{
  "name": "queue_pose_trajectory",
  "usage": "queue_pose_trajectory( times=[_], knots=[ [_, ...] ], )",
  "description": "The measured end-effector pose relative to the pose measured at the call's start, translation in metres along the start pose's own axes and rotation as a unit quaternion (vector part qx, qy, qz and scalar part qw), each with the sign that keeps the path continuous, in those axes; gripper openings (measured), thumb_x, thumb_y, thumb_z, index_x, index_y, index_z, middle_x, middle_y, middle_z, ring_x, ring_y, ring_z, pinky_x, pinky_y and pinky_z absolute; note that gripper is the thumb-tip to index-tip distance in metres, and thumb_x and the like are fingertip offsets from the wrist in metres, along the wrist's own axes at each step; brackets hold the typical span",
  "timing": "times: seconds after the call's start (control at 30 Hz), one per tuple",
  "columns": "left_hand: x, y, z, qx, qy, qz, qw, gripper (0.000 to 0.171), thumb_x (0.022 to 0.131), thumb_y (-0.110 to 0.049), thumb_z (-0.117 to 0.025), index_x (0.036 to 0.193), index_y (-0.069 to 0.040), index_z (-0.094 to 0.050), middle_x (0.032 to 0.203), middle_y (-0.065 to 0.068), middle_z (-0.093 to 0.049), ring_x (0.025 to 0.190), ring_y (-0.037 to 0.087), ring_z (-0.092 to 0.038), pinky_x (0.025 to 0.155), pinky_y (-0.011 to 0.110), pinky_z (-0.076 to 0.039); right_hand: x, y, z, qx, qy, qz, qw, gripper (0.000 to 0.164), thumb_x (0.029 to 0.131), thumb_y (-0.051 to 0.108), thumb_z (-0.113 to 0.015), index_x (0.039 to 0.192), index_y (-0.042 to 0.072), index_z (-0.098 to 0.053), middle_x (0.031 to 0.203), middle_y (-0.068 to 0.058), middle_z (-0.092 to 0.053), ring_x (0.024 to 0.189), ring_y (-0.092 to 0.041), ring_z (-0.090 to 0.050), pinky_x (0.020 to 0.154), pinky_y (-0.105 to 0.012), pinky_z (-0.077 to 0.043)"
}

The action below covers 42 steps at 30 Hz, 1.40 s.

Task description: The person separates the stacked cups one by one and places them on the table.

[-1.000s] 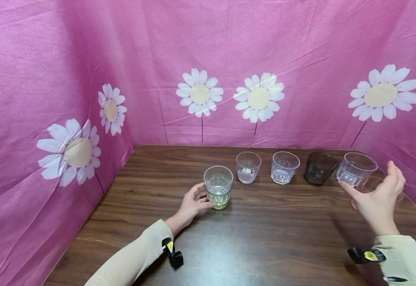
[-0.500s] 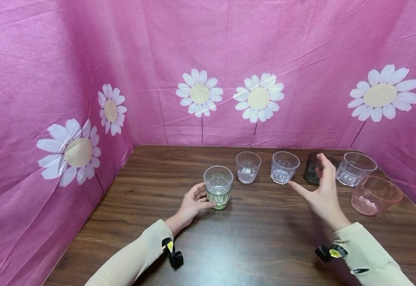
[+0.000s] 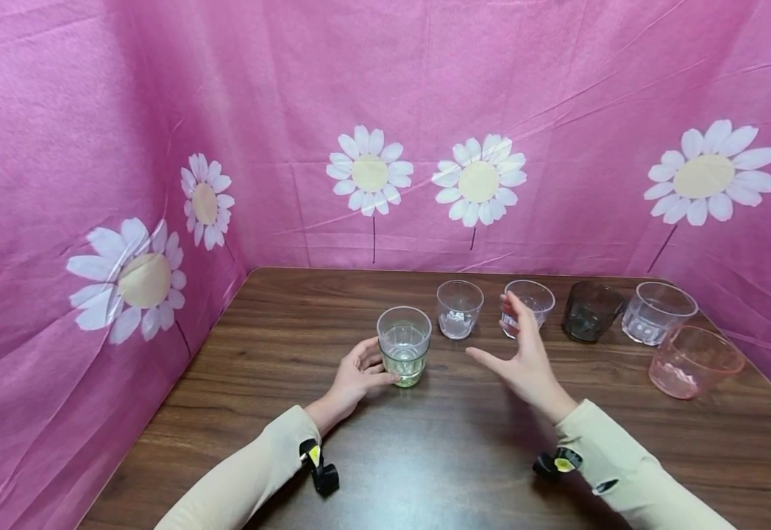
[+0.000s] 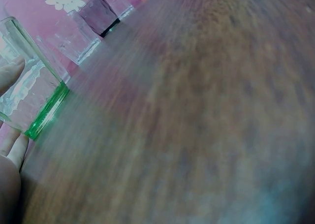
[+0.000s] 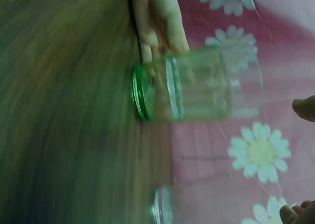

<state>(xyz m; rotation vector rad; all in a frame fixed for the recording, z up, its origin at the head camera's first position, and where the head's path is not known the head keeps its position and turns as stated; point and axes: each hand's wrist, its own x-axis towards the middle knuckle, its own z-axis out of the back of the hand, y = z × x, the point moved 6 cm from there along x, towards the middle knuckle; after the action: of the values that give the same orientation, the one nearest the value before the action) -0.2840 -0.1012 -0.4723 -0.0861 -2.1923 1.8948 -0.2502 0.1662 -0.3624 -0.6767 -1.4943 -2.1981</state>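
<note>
My left hand (image 3: 359,375) grips a green-tinted glass (image 3: 407,369) low down, thumb in front and fingers behind. A clear glass (image 3: 404,327) is nested inside it and stands up above its rim, as the right wrist view also shows. The green base (image 4: 49,111) is at the tabletop in the left wrist view. My right hand (image 3: 527,364) is held above the table with thumb and fingers spread and nothing between them. In the head view it overlaps a clear faceted glass (image 3: 539,296), partly hiding it. Another clear glass (image 3: 460,313) stands just right of the nested pair.
Along the right back of the wooden table (image 3: 279,316) stand a dark grey glass (image 3: 592,313), a clear glass (image 3: 655,316) and a pink glass (image 3: 693,364). A pink cloth with daisies (image 3: 385,243) hangs behind and at the sides.
My right hand has moved left from the pink glass, past the dark glass, to the middle, its fingers staying spread. The left hand and the nested glasses have stayed in place.
</note>
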Motion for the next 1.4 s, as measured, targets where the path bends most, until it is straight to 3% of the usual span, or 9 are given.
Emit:
queue_pose_trajectory(
  times=[0.1, 0.37, 0.53, 0.8, 1.0, 1.4],
  knots=[
    [0.0, -0.001, 0.0, 0.004, 0.0, -0.002, 1.0, 0.072, 0.075, 0.017, -0.075, 0.139, 0.011, -0.043, 0.127, 0.026, -0.059, 0.108, 0.026, -0.061, 0.091, 0.031, -0.053, 0.0, 0.001, -0.018, 0.031, 0.023, 0.0, 0.999, 0.103, 0.067, -0.008, -0.086, 0.151, -0.007, -0.026, 0.145, -0.026, -0.038, 0.131, -0.034, -0.037, 0.106, -0.018, -0.037],
    [0.0, -0.002, 0.0, 0.002, 0.002, -0.002, 1.0, 0.071, 0.076, 0.016, -0.075, 0.138, 0.011, -0.043, 0.126, 0.026, -0.059, 0.108, 0.024, -0.061, 0.093, 0.031, -0.052, 0.001, 0.002, -0.057, 0.075, 0.078, 0.004, 0.994, 0.103, 0.069, -0.009, -0.086, 0.151, -0.007, -0.023, 0.144, -0.034, -0.033, 0.131, -0.048, -0.036, 0.109, -0.047, -0.036],
    [0.001, -0.003, -0.001, 0.0, 0.002, -0.001, 1.0, 0.07, 0.076, 0.017, -0.074, 0.139, 0.011, -0.043, 0.127, 0.025, -0.059, 0.11, 0.026, -0.061, 0.093, 0.031, -0.052, 0.006, 0.001, -0.075, 0.097, 0.109, -0.023, 0.989, 0.104, 0.071, -0.004, -0.087, 0.152, -0.006, -0.022, 0.148, -0.03, -0.032, 0.136, -0.044, -0.035, 0.112, -0.046, -0.034],
    [0.001, -0.003, -0.002, 0.0, 0.0, -0.002, 1.0, 0.07, 0.076, 0.018, -0.074, 0.138, 0.011, -0.044, 0.126, 0.025, -0.06, 0.109, 0.024, -0.061, 0.092, 0.031, -0.053, 0.012, 0.003, -0.092, 0.084, 0.119, -0.017, 0.989, 0.106, 0.068, 0.001, -0.09, 0.151, -0.006, -0.024, 0.147, -0.028, -0.037, 0.135, -0.043, -0.037, 0.11, -0.049, -0.036],
    [0.001, -0.003, -0.002, -0.003, 0.003, -0.004, 1.0, 0.07, 0.076, 0.018, -0.074, 0.139, 0.011, -0.043, 0.125, 0.023, -0.061, 0.108, 0.022, -0.062, 0.092, 0.031, -0.053, 0.014, 0.001, -0.097, 0.073, 0.122, -0.029, 0.989, 0.105, 0.066, 0.003, -0.092, 0.15, -0.005, -0.028, 0.144, -0.028, -0.043, 0.133, -0.041, -0.041, 0.109, -0.053, -0.038],
    [0.0, -0.003, -0.002, -0.003, 0.001, -0.008, 1.0, 0.07, 0.076, 0.02, -0.072, 0.138, 0.012, -0.043, 0.125, 0.023, -0.061, 0.105, 0.018, -0.062, 0.092, 0.03, -0.053, 0.014, -0.003, -0.1, 0.032, 0.127, -0.007, 0.991, 0.101, 0.065, 0.007, -0.093, 0.146, -0.008, -0.035, 0.136, -0.027, -0.053, 0.127, -0.039, -0.05, 0.103, -0.052, -0.044]
  ],
)
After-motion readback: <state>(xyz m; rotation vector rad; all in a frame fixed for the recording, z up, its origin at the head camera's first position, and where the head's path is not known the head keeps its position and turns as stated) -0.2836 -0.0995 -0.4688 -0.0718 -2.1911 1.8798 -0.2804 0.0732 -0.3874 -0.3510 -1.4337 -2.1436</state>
